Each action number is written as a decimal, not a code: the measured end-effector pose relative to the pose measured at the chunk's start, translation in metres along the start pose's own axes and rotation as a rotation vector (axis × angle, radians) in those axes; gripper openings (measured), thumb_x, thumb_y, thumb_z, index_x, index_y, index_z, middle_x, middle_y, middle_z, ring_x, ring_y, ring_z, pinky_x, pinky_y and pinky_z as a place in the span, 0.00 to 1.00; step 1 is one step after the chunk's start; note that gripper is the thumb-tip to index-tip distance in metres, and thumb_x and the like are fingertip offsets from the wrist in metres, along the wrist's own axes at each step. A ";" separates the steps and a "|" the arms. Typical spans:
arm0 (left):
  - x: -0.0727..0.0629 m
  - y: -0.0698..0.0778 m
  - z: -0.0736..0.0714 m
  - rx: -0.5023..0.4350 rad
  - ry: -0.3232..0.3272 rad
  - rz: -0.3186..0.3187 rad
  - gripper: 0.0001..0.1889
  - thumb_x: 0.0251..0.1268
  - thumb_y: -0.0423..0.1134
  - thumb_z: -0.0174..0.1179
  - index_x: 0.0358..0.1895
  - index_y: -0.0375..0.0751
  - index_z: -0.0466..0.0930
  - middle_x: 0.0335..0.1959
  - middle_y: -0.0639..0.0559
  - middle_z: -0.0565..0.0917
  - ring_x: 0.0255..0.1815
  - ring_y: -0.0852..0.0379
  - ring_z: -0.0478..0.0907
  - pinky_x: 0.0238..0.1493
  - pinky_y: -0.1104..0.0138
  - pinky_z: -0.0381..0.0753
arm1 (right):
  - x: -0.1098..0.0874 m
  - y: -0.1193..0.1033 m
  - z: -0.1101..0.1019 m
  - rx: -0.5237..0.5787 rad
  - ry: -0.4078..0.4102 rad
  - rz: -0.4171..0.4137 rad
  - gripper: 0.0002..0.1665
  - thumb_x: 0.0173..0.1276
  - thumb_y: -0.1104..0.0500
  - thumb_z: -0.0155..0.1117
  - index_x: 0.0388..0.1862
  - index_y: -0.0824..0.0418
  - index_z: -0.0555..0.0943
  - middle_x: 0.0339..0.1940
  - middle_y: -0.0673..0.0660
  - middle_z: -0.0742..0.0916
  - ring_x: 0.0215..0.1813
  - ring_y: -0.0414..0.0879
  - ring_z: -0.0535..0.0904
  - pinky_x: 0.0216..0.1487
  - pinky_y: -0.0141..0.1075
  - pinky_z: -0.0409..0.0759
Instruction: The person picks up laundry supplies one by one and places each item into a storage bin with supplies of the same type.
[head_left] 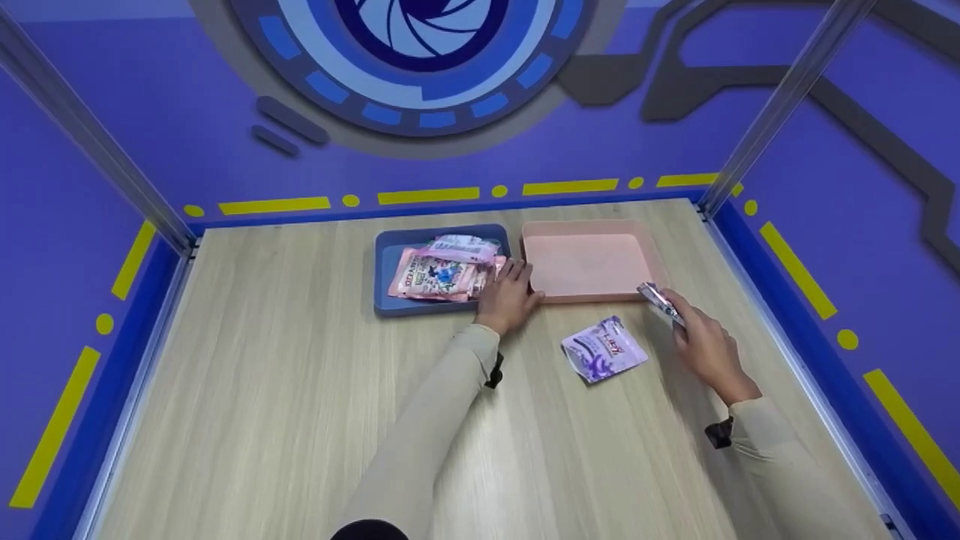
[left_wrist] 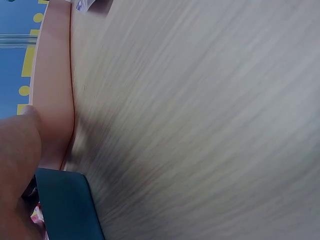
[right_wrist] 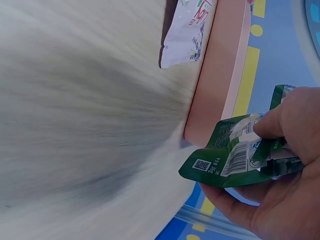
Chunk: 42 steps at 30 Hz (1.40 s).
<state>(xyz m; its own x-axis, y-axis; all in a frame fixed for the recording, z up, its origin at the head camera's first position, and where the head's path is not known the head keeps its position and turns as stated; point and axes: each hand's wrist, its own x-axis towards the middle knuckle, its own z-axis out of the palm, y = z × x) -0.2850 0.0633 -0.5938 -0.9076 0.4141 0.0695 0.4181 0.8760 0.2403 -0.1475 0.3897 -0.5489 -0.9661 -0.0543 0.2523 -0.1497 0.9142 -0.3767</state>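
Note:
My left hand [head_left: 510, 298] is at the right end of the blue tray [head_left: 381, 281], its fingers over the pouches there. Its thumb reaches toward the pink tray [head_left: 586, 298]; in the left wrist view the thumb overlaps the pink wall [left_wrist: 52, 95]. Pink snack pouches [head_left: 431, 276] lie piled in the blue tray. My right hand [head_left: 709, 349] pinches a green-edged snack pouch [right_wrist: 235, 155] between thumb and fingers, near the pink tray's front right corner. The barcode side shows in the right wrist view. A purple snack pouch [head_left: 604, 349] lies between the hands on the table.
The two trays stand side by side near the far edge of the wooden table [head_left: 300, 405]. Blue patterned panels [head_left: 480, 169] enclose the back and sides, with metal posts at the corners. A dark round object [head_left: 369, 529] shows at the bottom edge.

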 end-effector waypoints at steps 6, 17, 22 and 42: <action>0.000 0.000 -0.001 0.014 -0.005 0.004 0.35 0.79 0.61 0.49 0.79 0.44 0.63 0.78 0.47 0.68 0.82 0.48 0.57 0.81 0.52 0.51 | 0.000 0.000 0.001 -0.005 0.033 -0.029 0.35 0.71 0.70 0.59 0.75 0.49 0.71 0.51 0.71 0.86 0.38 0.68 0.83 0.27 0.64 0.78; 0.001 0.000 0.001 0.011 0.000 -0.004 0.35 0.78 0.61 0.51 0.79 0.45 0.64 0.78 0.48 0.68 0.81 0.49 0.57 0.82 0.52 0.49 | 0.005 -0.003 0.000 -0.005 -0.028 0.009 0.36 0.74 0.69 0.59 0.77 0.48 0.68 0.53 0.71 0.85 0.39 0.63 0.81 0.35 0.63 0.81; 0.001 0.000 0.001 0.007 -0.002 -0.005 0.35 0.78 0.61 0.51 0.79 0.45 0.64 0.78 0.48 0.68 0.81 0.49 0.57 0.82 0.53 0.50 | 0.007 -0.005 -0.003 -0.009 -0.035 0.014 0.35 0.74 0.69 0.58 0.77 0.47 0.68 0.52 0.70 0.86 0.37 0.61 0.79 0.32 0.59 0.80; 0.000 0.001 -0.001 0.007 -0.005 -0.003 0.35 0.79 0.61 0.50 0.79 0.44 0.63 0.79 0.47 0.67 0.82 0.48 0.56 0.82 0.52 0.47 | 0.014 -0.004 -0.005 -0.001 0.037 -0.055 0.35 0.72 0.70 0.59 0.75 0.49 0.71 0.53 0.69 0.87 0.37 0.64 0.82 0.30 0.62 0.80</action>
<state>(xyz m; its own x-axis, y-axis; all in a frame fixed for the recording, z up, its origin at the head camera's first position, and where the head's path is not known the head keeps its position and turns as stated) -0.2840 0.0642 -0.5927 -0.9087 0.4126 0.0639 0.4155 0.8789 0.2342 -0.1597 0.3873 -0.5398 -0.9479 -0.0897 0.3056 -0.2024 0.9105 -0.3606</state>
